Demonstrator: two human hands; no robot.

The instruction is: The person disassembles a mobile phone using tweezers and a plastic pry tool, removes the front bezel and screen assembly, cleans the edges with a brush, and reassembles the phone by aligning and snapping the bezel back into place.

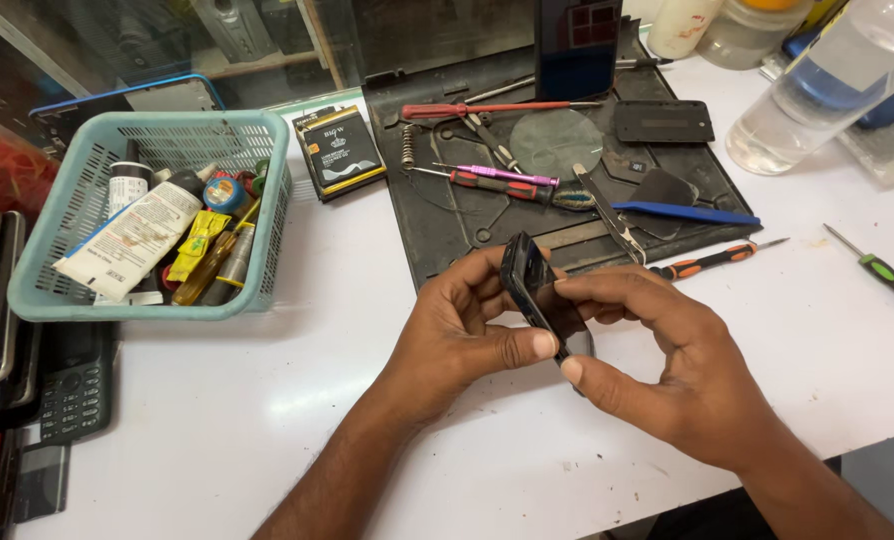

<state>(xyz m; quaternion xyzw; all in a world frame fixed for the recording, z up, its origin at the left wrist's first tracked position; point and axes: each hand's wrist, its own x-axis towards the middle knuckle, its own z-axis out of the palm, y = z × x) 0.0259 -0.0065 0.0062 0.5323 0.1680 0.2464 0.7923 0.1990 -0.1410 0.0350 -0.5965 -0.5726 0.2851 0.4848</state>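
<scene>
Both hands meet above the white table (267,400), and a small black phone (527,275) stands on edge between them, tilted. The left hand (457,335) wraps its fingers behind the phone, thumb pressed along the lower edge. The right hand (667,365) pinches the same edge from the other side, forefinger laid over the top, thumb tip touching the left thumb. The phone looks glossy and thin; whether it is a whole phone or only a shell is hard to tell. Behind lies a dark mat (467,215) with red-handled screwdrivers (487,108) and tweezers (612,215). A pale green mesh basket (67,290) of tubes stands to the left.
</scene>
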